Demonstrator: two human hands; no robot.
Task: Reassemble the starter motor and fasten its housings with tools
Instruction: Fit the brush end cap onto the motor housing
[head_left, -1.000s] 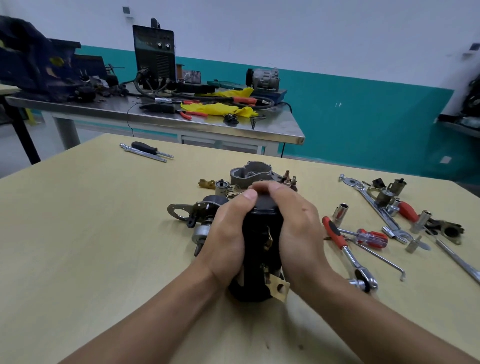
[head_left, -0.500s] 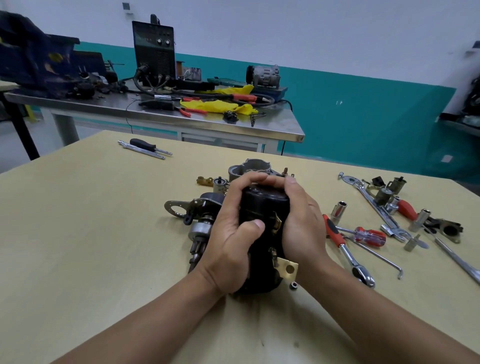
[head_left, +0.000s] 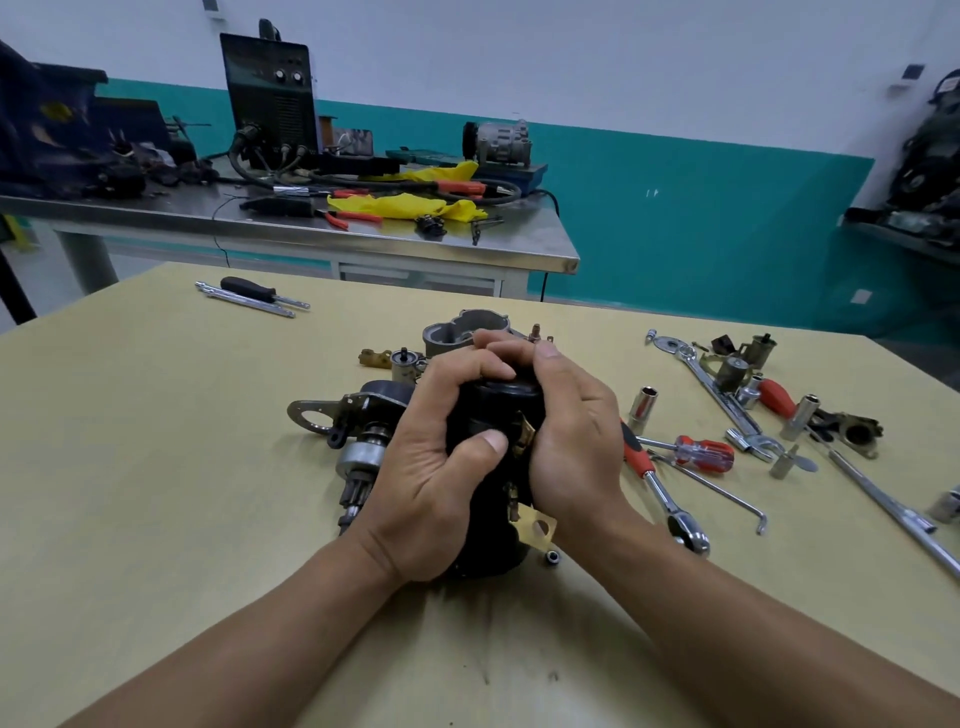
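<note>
The black motor housing (head_left: 491, 405) stands upright on the bench (head_left: 156, 467), about midway between its left and right edges and somewhat toward the near edge. It looks like a steel cylinder, so I judge it heavy and rigid. Its wall is smooth and dark and could slide in a greasy palm. The brass tab (head_left: 537, 527) sticking out low on its right side is thin and would probably bend if used as a handle, so the round wall is the safer place to hold.

Both hands hold it there. The left hand (head_left: 431, 483) wraps the left side, with its thumb across the front and its fingers curled over the top rim. The right hand (head_left: 576, 447) clasps the right side, and its fingers meet the left's on top. The fingers hide the top, so a cap may be getting pressed down there, but I cannot tell.

The pinion assembly (head_left: 358, 462) lies just left of the left hand. A small nut (head_left: 551, 557) sits at the housing's foot, and the ratchet (head_left: 662, 499) lies near the right wrist.
</note>
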